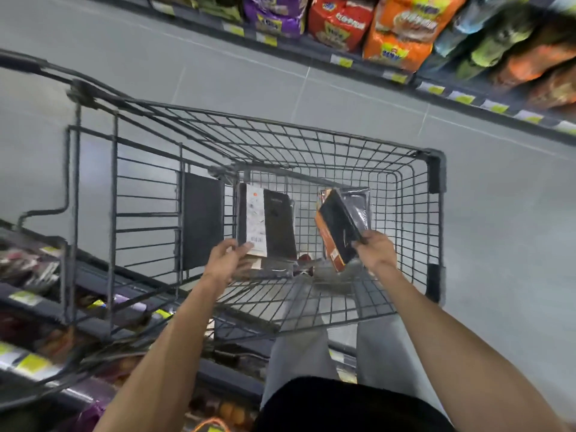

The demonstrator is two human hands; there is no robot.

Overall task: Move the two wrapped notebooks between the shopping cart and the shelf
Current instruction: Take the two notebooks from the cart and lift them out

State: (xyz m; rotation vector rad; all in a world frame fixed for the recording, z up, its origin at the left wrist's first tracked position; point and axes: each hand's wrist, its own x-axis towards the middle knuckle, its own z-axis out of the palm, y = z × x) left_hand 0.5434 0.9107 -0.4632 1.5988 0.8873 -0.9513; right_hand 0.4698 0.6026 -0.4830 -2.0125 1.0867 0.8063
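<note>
The likeliest slip is on the right: the right hand [375, 249] pinches the orange-banded notebook [339, 222] by one near corner only. Its glossy plastic wrap looks slick and hangs loose at the far end, so the book could twist out of the fingers and drop into the shopping cart [436, 176]. The left hand [226, 257] grips the dark notebook [274, 222] along its near lower edge, thumb on the white label strip. That grip looks steadier, though the book stands tall above the fingers and could tip. Both notebooks sit over the cart basket, well apart from each other, one in each hand. Whether either touches the wire floor cannot be told. A corner or a fold of wrap could also catch in the mesh on the way out. On the dark notebook the label strip shows a barcode and a small orange mark, but its print is too small to read. The orange band carries a small pale sticker, also unreadable. On the far shelf [402, 77], the snack bags [396, 29] and yellow price tags [341, 61] are too blurred to make out.
</note>
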